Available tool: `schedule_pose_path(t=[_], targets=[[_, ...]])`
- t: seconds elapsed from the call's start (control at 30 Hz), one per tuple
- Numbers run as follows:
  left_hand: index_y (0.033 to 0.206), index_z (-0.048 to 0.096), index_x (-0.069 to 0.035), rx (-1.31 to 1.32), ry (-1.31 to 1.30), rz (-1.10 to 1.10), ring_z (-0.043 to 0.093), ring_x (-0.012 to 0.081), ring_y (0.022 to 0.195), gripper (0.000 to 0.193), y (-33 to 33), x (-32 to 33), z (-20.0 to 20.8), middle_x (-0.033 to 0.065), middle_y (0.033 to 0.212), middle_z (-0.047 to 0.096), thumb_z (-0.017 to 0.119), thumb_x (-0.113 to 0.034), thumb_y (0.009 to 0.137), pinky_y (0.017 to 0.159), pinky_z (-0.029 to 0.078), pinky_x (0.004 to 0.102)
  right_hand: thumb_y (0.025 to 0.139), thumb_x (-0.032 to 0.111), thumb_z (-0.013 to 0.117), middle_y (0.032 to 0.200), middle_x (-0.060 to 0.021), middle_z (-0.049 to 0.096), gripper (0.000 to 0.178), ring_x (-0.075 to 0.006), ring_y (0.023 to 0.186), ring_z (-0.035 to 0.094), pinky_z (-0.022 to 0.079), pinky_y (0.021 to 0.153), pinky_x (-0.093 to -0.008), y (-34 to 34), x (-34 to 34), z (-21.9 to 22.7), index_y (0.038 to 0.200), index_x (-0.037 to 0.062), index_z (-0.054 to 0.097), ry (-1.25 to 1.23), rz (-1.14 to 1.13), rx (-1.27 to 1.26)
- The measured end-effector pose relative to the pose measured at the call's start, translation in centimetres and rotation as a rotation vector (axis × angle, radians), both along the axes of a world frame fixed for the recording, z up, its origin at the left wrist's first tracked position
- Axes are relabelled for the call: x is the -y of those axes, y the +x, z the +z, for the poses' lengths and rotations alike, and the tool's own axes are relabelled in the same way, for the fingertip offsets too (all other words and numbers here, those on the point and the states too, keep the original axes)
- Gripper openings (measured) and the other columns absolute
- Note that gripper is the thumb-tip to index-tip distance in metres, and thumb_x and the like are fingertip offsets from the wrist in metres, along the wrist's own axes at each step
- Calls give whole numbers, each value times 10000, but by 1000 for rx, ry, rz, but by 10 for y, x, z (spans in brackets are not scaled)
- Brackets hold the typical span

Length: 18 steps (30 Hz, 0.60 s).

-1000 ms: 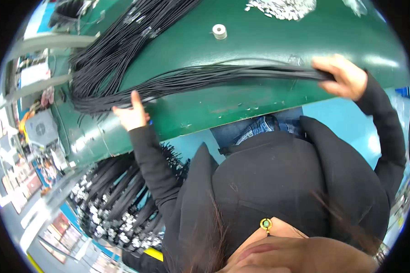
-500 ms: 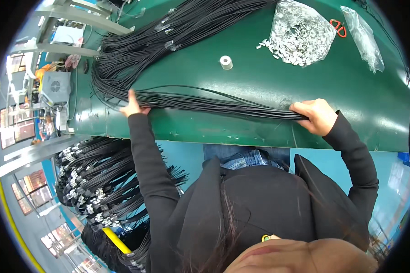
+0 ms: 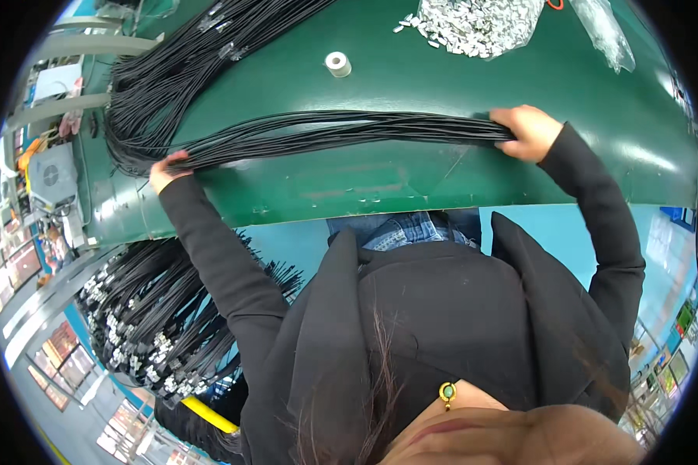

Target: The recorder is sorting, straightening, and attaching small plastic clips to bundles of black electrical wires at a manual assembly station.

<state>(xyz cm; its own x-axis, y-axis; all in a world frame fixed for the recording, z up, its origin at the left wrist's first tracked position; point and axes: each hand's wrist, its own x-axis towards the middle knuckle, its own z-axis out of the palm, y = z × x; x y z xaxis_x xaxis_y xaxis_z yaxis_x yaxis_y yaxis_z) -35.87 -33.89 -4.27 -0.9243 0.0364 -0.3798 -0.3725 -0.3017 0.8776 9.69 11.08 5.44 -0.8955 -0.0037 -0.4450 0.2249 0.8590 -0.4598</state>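
"In the head view, where's the black cable bundle [image 3: 349, 127]?"
"It spans the green tabletop [image 3: 434, 89], between the left hand [image 3: 168, 172] and right hand [image 3: 529, 133]."
"And the fingers?"
"The right ones hold its end. The left ones touch it near the bend; how tightly, I can't tell."
"Beyond it?"
"A white spool [image 3: 338, 64] and a clear bag of small white pieces [image 3: 485, 29]."

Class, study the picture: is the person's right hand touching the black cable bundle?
Touching. The head view shows the right hand closed around the right end of the black cable bundle, with no gap showing.
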Motion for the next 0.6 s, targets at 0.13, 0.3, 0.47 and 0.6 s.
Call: schedule_pose_path(t=[0.13,0.3,0.47,0.6], targets=[[754,455,6,-183,161,90,508,234,662,51,-75,74,14,121,727,513,461,-41,773,644,461,356,680,78,639,706,-139,520,309,-325,694,549,447,619,-400,3,5,21,945,49,483,-382,-121,43],[744,459,4,-280,-326,-72,485,192,577,118,-120,114,21,81,641,490,446,-69,837,576,450,316,708,59,616,778,-115,549,265,-304,697,564,459,634,-372,23,20,-15,944,47,495,472,-45,-207],[771,502,8,-398,-1485,-522,490,192,558,193,-146,156,-13,63,663,547,457,-152,868,569,436,304,678,22,594,813,-90,513,302,-271,670,551,461,622,-358,22,19,-5,967,57,513,925,19,-448],[800,548,0,-664,-1573,-619,508,202,564,330,-270,308,-19,69,672,568,464,-310,876,558,424,313,684,9,561,803,-85,508,344,-267,688,557,472,623,-366,25,4,-20,1020,70,518,832,-54,-612]])
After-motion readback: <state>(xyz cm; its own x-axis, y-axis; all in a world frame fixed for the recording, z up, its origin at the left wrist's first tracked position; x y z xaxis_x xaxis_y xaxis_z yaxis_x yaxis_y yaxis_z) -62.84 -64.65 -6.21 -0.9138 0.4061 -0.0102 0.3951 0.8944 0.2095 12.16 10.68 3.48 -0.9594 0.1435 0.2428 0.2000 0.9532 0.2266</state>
